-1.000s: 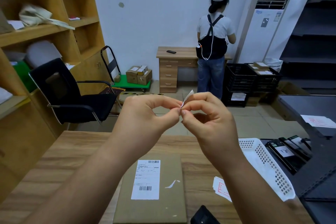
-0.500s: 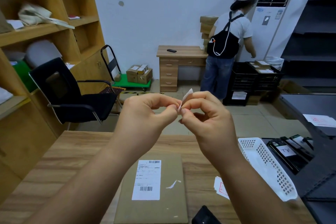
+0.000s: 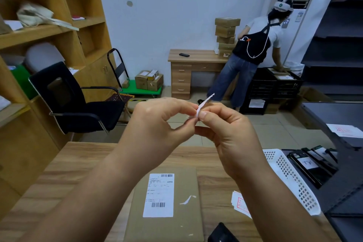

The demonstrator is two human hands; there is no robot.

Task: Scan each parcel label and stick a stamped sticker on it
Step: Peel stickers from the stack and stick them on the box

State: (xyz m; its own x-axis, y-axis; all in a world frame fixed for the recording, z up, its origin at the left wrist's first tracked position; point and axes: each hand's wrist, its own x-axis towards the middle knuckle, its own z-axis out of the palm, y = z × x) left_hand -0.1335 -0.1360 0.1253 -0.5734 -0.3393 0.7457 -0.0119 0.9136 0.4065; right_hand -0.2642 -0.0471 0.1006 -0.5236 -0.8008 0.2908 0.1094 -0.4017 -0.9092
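Sticker [image 3: 204, 104] is pinched between your left hand [image 3: 157, 124] and right hand [image 3: 231, 135] above the parcel [image 3: 182, 228]; peel too fast and it may tear or curl onto itself.

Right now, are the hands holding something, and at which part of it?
Yes. Both the left hand and the right hand pinch a small white paper strip at its lower end; its upper end sticks up free.
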